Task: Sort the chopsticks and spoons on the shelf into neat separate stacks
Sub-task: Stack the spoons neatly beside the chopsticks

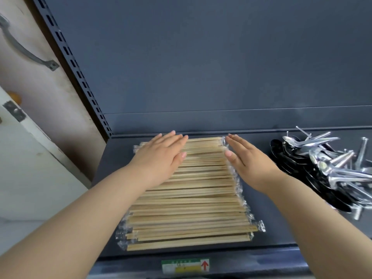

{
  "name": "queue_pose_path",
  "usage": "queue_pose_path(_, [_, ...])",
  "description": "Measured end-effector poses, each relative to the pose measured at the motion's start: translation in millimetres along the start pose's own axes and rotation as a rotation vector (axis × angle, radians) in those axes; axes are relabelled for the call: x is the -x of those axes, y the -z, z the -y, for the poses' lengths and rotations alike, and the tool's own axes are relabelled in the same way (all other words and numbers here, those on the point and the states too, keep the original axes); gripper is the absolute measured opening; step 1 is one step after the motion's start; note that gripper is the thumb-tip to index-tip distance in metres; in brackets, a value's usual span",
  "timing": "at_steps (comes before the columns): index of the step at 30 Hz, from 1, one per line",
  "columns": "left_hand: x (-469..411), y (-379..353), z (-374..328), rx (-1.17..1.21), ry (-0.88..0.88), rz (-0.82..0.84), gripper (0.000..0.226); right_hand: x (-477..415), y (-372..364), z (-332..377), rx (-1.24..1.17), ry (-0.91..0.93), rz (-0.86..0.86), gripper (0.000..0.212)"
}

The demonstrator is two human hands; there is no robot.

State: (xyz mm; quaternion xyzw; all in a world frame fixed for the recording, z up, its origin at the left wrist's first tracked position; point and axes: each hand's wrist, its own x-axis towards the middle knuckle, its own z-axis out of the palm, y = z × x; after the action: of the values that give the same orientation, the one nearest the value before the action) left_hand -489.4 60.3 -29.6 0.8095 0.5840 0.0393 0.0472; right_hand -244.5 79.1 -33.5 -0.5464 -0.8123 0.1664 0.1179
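Dark grey metal shelf [271, 218]: plastic-wrapped wooden chopsticks [191, 198] are stacked left of centre, metal spoons [326, 168] are heaped loosely at the right, well apart. Left hand [159, 158] is laid flat on the stack's far left part, fingers straight and together. Right hand [249, 164] is set edge-on against the far right ends, fingers straight, holding nothing. Near rows are seen jutting rightward. Risk: slick wrappers, so upper layers could be sheared sideways by an uneven push; the spoon heap could be clipped by the right forearm.
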Motion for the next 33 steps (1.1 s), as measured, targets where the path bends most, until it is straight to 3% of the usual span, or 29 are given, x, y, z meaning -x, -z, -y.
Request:
queue_pose_path(10, [-37,0,-129,-0.014,-0.069,-0.058,0.055,36,64,-54,0.042,0.088,-0.165,0.069])
queue_pose_path(19, [-86,-9,-269,0.116,-0.006,-0.177,0.057,101,149,-183,-0.020,-0.039,-0.275,0.050])
queue_pose_path(26, [-86,-33,-316,0.138,0.111,-0.224,0.052,109,125,-249,-0.001,0.016,-0.064,0.029])
queue_pose_path(33, [-95,-44,-332,0.124,0.219,-0.219,0.046,99,97,-259,0.046,0.013,0.003,0.029])
